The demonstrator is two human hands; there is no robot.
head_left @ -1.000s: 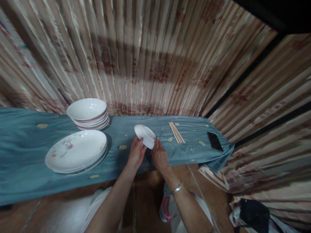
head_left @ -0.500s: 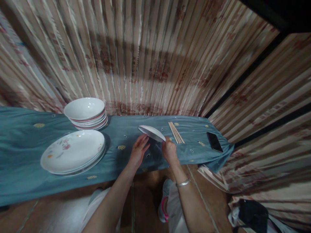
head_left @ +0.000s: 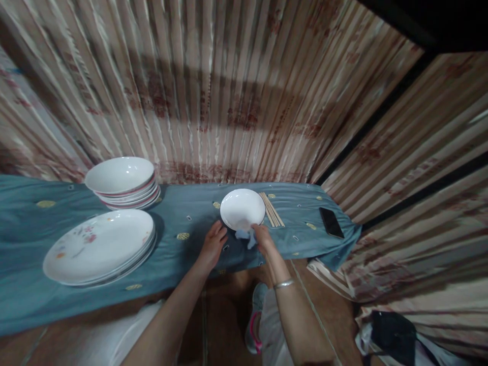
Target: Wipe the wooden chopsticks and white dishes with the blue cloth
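Note:
A small white plate (head_left: 242,207) faces up over the middle of the tablecloth; whether it rests fully on the cloth I cannot tell. At its lower right rim, my right hand (head_left: 264,239) is closed around a light blue-grey rag (head_left: 247,237), its fingers by the plate's edge. The rag hangs just below the rim, partly hidden by the fingers. My left hand (head_left: 214,244) is beside the plate's lower left edge, fingers loosely apart and holding nothing. Several wooden chopsticks (head_left: 272,210) lie close to the plate's right side.
To the left stand a stack of large floral plates (head_left: 99,246) and, behind it, a stack of white bowls (head_left: 121,178) with red bands. A black phone (head_left: 331,222) lies near the right end of the table (head_left: 183,203). Pleated curtains (head_left: 213,101) hang behind.
The plate has turned from tilted, underside towards me, to face up. My left hand has drawn slightly down from its rim. The rag now shows at my right hand.

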